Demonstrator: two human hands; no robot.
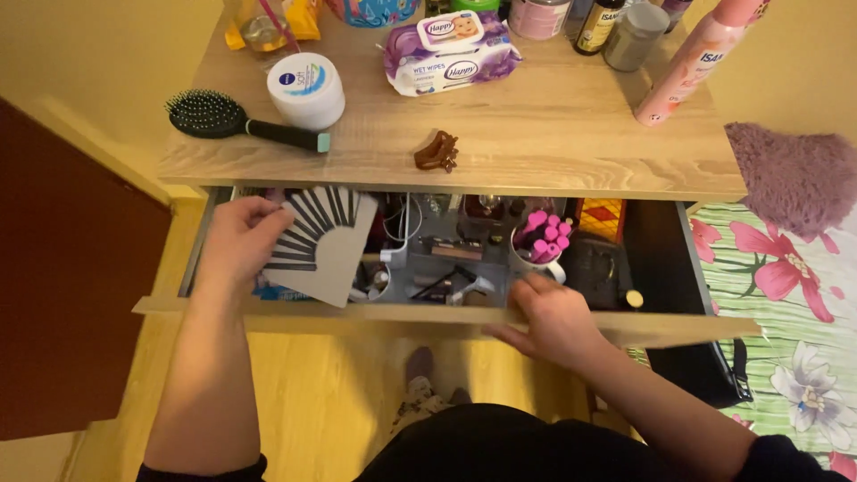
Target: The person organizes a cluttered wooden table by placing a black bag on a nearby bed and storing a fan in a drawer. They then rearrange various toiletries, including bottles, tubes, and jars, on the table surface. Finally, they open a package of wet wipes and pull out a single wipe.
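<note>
Nearest the camera, a dark garment and a socked foot (420, 366) are seen above a yellowish wooden floor (330, 393). A dark brown panel (71, 312) is seen at the left, and a bedcover printed with pink flowers (786, 295) at the right, with a black bag (705, 370) beside it.

The open drawer (428, 312) of a light wooden dresser is reached from below. The right hand (549, 319) is laid on the drawer's front edge, right of the middle, fingers curled over the rim; nothing is seen to be gripped in it. The left hand (237, 239) is closed on a grey card with black fanned stripes (323, 245), held over the drawer's left end with the thumb on its left edge.

Inside the drawer, a grey organiser tray (446, 263) with small cosmetics is seen in the middle, a white cup of pink rollers (543, 243) to its right, a dark pouch (594, 268) beyond that, and a patterned box (600, 217) at the back.

On the dresser top (553, 125), a brown claw clip (437, 150) lies near the front edge. A black hairbrush (241, 123) lies near the left edge, a white cream jar (306, 89) just beside it. A purple pack of wet wipes (451, 54) lies at the middle back, a pink spray can (696, 58) leans toward the right back corner, and bottles and jars are lined along the rear edge. A purple fluffy cushion (794, 174) is seen at the right, and yellow walls beyond.
</note>
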